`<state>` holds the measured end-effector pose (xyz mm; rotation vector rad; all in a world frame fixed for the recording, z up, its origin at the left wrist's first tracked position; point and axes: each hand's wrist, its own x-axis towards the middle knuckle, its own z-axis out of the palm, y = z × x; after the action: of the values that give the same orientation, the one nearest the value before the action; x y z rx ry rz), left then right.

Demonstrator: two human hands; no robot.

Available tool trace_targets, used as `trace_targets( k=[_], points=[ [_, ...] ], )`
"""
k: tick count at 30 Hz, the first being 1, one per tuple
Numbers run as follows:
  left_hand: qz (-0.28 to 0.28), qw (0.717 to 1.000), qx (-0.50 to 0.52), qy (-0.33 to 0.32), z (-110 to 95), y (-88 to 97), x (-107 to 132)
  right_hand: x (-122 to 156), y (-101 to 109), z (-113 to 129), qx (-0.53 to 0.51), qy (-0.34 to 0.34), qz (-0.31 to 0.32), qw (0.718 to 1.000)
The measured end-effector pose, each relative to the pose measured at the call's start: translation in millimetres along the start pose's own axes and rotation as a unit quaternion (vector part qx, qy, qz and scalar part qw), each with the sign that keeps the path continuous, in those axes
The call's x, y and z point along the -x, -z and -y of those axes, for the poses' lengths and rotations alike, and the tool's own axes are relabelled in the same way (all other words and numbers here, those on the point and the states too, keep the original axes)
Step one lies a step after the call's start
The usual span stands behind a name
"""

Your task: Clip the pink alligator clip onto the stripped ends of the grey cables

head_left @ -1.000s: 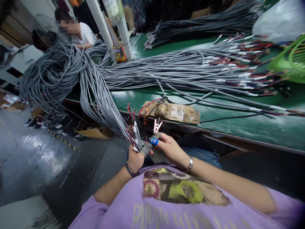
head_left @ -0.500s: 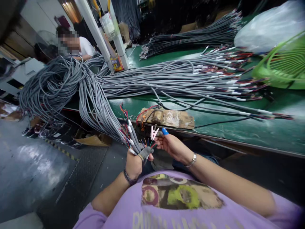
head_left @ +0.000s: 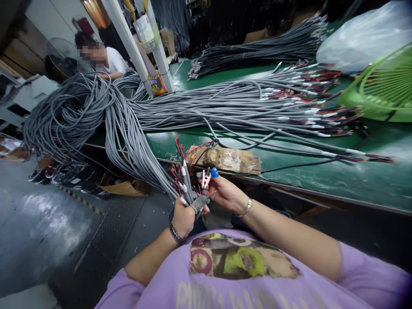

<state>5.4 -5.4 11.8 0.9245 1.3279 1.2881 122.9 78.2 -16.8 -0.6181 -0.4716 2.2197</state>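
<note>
My left hand [head_left: 183, 219] is closed round the end of a bundle of grey cables [head_left: 138, 150]. Grey covering wraps its thumb, and white sleeves and thin coloured wires [head_left: 180, 154] stick up above the grip. Just to the right, my right hand [head_left: 225, 194] has its fingers curled in close to the bared wire ends, with a blue cover on the thumb. A pale pink clip [head_left: 205, 179] stands by the bench edge at these fingertips. Whatever is pinched between them is too small to make out.
A worn wooden block [head_left: 236, 161] lies at the edge of the green bench [head_left: 322, 180]. Behind it stretch many grey cables [head_left: 199, 107], with black cables [head_left: 257, 49] farther back. A green basket [head_left: 383, 86] and plastic bag [head_left: 370, 36] are at right. Another person [head_left: 114, 62] sits far left.
My right hand has moved left, nearer the clip and my left hand. My left hand has shifted slightly right and up with the cable ends.
</note>
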Motion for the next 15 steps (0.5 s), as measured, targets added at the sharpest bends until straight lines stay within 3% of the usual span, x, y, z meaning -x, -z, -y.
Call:
trace_targets(
  k=[7,15],
  points=[
    [0.008,1.000,-0.014,0.000,3,1.6,0,-2,-6,-4,-0.022,0.050,-0.034,0.998],
    [0.009,1.000,-0.007,-0.009,4,5.8,3,9,-4,-1,-0.009,0.005,-0.005,1.000]
  ],
)
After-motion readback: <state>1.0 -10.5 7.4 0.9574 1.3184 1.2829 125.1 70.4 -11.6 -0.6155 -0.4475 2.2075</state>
